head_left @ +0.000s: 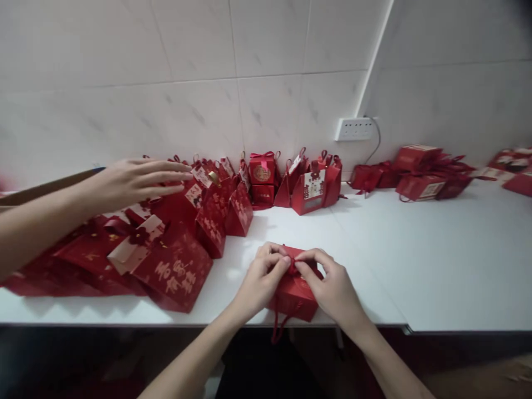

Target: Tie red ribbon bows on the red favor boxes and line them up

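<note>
A small red gift box (294, 299) stands on the white table close to its front edge, right before me. My left hand (266, 274) pinches a red ribbon (292, 267) at the top of the box from the left side. From the right, my right hand (330, 282) pinches the same ribbon, its fingertips almost meeting the left ones. The ribbon's bunched part is partly covered by my fingers, so I cannot tell how it is looped. A loose ribbon end hangs down the box's front, past the table edge.
Another person's hand (137, 183) reaches in from the left over many red gift boxes (178, 271). More boxes (316, 191) line the tiled wall, with a further pile (424, 172) at the right. A power socket (355, 129) with a cable is on the wall.
</note>
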Demonstrator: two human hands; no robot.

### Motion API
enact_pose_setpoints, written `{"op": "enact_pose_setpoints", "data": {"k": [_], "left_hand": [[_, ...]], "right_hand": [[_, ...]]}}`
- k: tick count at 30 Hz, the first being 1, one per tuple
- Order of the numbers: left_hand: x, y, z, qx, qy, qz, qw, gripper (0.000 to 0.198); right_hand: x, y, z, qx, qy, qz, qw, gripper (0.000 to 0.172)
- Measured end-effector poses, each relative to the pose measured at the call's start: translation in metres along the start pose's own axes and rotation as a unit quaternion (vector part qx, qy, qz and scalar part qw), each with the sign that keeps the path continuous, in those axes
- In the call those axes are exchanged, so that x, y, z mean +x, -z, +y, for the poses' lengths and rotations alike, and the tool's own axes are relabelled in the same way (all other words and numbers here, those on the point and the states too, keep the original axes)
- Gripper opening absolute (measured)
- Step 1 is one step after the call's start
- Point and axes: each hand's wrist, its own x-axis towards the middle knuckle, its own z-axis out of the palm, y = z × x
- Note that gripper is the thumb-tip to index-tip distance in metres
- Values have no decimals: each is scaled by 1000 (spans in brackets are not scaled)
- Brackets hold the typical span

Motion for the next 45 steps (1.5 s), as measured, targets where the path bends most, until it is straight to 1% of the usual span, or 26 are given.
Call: {"op": "enact_pose_setpoints", "data": {"k": [8, 14, 18, 22, 27, 31, 35, 38, 43, 45], "left_hand": [[3, -2, 0, 3, -23, 25, 999, 27], [3, 0, -2, -39, -1, 30, 999, 26], [2, 0, -4, -64, 13, 50, 997, 30], [3, -1, -5, -59, 6, 59, 996, 30], [3, -1, -4, -44, 8, 51, 998, 30], [2, -2, -4, -56, 2, 63, 996, 28], [1, -5, -1, -63, 8, 64, 996, 27], [-1, -6, 1, -54, 20, 60, 997, 30], [-5, -7, 4, -56, 31, 67, 996, 30], [-7, -8, 4, -63, 31, 76, 995, 31]], "right_hand": [[0, 0, -2, 0, 18, -17, 1000, 11], [2, 1, -4, -2, 23, -19, 1000, 11], [2, 4, -5, 4, 9, -29, 1000, 9], [3, 6, -3, 16, -8, -33, 999, 8], [3, 5, -4, 3, 19, -30, 999, 10], [0, 5, -4, -7, 44, -36, 998, 11], [1, 7, 3, -12, 22, -41, 999, 14], [6, 5, 11, -28, 23, -55, 998, 15], [5, 2, 21, -57, 28, -15, 998, 14], [2, 4, 24, -67, 59, -9, 996, 13]]}}
